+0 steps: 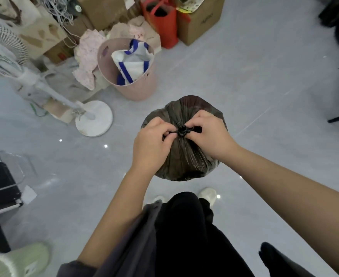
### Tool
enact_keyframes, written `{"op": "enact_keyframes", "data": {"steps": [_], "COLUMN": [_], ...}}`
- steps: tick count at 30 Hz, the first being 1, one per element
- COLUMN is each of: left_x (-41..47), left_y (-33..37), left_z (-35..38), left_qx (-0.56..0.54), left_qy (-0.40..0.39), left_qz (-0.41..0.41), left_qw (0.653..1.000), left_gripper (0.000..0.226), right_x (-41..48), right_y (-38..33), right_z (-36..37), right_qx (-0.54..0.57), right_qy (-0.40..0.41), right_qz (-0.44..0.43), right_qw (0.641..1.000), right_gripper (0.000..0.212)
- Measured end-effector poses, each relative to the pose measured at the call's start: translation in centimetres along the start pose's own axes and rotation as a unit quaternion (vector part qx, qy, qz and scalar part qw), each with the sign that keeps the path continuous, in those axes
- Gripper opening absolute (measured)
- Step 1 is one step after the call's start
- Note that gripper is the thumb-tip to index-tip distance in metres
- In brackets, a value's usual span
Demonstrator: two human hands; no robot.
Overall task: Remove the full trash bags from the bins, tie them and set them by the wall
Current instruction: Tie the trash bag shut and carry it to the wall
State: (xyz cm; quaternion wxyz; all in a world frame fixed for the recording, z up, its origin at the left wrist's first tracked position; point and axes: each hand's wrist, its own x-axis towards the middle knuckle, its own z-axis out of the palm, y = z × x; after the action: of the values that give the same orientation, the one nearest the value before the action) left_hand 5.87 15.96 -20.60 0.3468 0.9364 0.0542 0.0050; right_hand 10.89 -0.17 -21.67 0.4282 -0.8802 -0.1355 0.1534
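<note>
Head view: full dark trash bag (184, 156) stands on grey floor (264, 96) before person's feet. Left hand (152, 142) and right hand (210, 134) each pinch a tail of knot (183, 131) at gathered neck. Pink bin (144, 86) (white-and-blue bag inside) waits near boxes. Risk: thin stretched plastic tearing under hard pull, or loose knot slipping when lifted.
</note>
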Motion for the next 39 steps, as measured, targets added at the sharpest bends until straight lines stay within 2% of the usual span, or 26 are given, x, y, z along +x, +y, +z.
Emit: {"op": "enact_keyframes", "data": {"steps": [6, 14, 22, 27, 39], "left_x": [6.6, 19.9, 34.2, 42.5, 58.0], "left_y": [6.6, 12.4, 21.0, 26.9, 46.0], "left_z": [4.7, 11.4, 18.3, 24.1, 40.4], "left_qx": [-0.004, 0.000, 0.014, 0.019, 0.017], "left_qy": [-0.017, -0.037, -0.096, -0.098, -0.084], "left_qz": [0.006, 0.010, 0.073, 0.079, 0.036], "left_qw": [1.000, 0.999, 0.993, 0.992, 0.996], "left_gripper": [0.008, 0.008, 0.006, 0.008, 0.008], "right_x": [3.6, 13.4, 22.1, 27.1, 35.7], "right_y": [5.1, 12.4, 20.3, 25.9, 41.0], "right_z": [-7.9, -17.4, -29.7, -37.7, -61.7], "right_qx": [-0.012, 0.022, 0.028, 0.040, 0.027], "right_qy": [0.017, 0.032, 0.048, 0.068, 0.005], "right_qz": [0.011, 0.028, 0.075, 0.090, 0.129], "right_qw": [1.000, 0.999, 0.996, 0.993, 0.991], "right_gripper": [0.012, 0.011, 0.011, 0.010, 0.013]}}
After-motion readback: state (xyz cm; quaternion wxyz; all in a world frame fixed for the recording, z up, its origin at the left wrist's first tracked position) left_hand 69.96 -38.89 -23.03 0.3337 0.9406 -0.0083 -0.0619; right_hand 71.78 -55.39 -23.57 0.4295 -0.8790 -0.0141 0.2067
